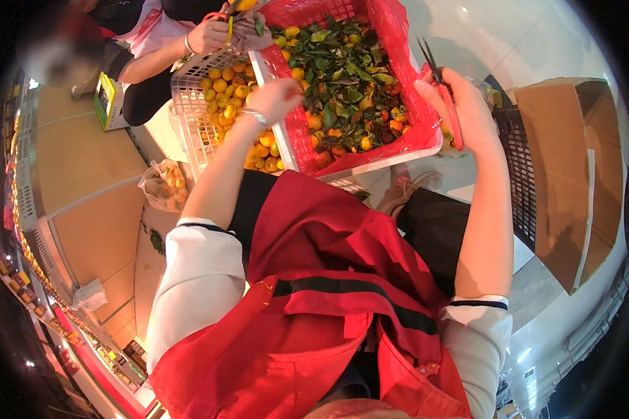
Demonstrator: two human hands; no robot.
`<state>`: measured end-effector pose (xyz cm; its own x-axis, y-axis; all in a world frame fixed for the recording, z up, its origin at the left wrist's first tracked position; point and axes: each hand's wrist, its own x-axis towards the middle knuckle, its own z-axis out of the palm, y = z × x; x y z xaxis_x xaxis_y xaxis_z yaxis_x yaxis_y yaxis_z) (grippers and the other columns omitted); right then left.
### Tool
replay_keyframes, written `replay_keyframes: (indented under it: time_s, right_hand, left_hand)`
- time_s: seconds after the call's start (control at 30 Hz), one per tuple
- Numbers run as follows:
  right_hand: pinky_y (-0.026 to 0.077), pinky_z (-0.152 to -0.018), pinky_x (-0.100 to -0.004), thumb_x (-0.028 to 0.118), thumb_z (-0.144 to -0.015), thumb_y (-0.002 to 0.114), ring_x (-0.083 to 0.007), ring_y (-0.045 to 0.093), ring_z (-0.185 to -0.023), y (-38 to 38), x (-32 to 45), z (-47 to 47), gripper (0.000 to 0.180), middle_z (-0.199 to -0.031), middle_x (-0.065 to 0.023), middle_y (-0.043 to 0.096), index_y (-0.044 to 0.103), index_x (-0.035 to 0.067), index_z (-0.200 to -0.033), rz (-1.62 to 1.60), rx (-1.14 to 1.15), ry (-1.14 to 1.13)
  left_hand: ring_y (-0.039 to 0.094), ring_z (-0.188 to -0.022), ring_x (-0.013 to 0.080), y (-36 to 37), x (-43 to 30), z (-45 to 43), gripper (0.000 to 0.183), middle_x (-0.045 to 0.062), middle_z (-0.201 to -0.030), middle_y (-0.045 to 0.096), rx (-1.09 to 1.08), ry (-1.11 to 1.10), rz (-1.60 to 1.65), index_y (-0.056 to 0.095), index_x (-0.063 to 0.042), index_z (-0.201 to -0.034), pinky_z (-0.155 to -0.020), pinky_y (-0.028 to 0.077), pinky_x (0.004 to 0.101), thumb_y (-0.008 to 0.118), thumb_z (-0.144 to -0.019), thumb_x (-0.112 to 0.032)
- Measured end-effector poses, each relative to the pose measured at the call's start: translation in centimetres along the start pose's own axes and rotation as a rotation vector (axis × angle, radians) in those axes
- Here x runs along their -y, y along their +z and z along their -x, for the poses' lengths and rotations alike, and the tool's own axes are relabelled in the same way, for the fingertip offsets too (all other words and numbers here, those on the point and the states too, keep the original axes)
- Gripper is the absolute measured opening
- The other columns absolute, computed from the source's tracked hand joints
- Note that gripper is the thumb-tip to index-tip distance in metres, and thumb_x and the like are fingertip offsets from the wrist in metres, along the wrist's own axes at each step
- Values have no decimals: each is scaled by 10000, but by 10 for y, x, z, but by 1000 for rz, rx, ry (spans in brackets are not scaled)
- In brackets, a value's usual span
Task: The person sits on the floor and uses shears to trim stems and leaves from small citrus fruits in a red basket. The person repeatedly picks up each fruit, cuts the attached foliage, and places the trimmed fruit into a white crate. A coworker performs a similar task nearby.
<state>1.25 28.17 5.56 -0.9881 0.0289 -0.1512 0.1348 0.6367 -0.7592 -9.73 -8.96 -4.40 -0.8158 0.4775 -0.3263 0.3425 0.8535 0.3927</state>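
Note:
My right hand point(472, 110) holds a pair of scissors point(455, 123) with red handles, blades pointing up and away, beside the right wall of a crate lined with red plastic point(390, 31). Inside that crate lie small orange citrus fruits point(366, 143) among many green leaves point(346, 78). My left hand point(278, 99), blurred and wearing a bracelet, is over the wall between this crate and a white plastic basket point(184, 97). Whether its fingers hold anything cannot be told. The basket contains loose citrus fruits point(230, 94), mostly without leaves.
Across the basket, another person's hand point(209, 37) grips scissors with red and yellow handles near a fruit point(246, 4). A bag of fruit point(165, 183) sits left on the floor. Cardboard point(555, 173) and a black crate point(519, 173) stand right; brown panels point(94, 152) line the left.

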Motion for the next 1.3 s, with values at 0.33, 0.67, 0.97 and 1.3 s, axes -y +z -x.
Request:
replay_keyframes:
  time_s: [0.33, 0.67, 0.97, 1.3]
  right_hand:
    - [496, -731, -464, 530, -897, 671, -420, 650, -836, 6, -9, -2, 511, -833, -202, 669, 638, 24, -962, 87, -9, -20]
    - [486, -704, -471, 509, -893, 681, -424, 639, -820, 12, -5, 2, 489, -834, -195, 667, 608, 26, -908, 92, -8, -67]
    - [481, -696, -467, 494, -894, 688, -426, 637, -808, 0, 5, 5, 486, -813, -205, 656, 603, 16, -914, 74, -15, -22]
    - [444, -593, -310, 296, -905, 741, -154, 507, -610, -16, 21, 11, 332, -678, -101, 575, 594, -1, -921, -37, -76, -10]
  left_hand:
    - [638, -1164, 345, 158, -54, -27, 601, 192, -1219, 669, 540, -169, -405, 419, -136, -1439, -925, 537, 465, 635, -881, -194]
    - [695, -688, 201, 128, -45, -86, 448, 102, -892, 709, 176, -365, 1091, 582, -4, -1230, -596, 550, 298, 778, -878, -201]
    - [494, -1252, 419, 106, -27, -87, 1067, 253, -1500, 251, -349, -367, 214, 287, -222, -1494, -1003, 478, 475, 903, -648, -427]
    - [259, -1430, 522, 123, -110, -171, 1417, 208, -1645, -63, 21, -528, 69, -9, -457, -1565, -1046, 464, 530, 928, -509, -571]
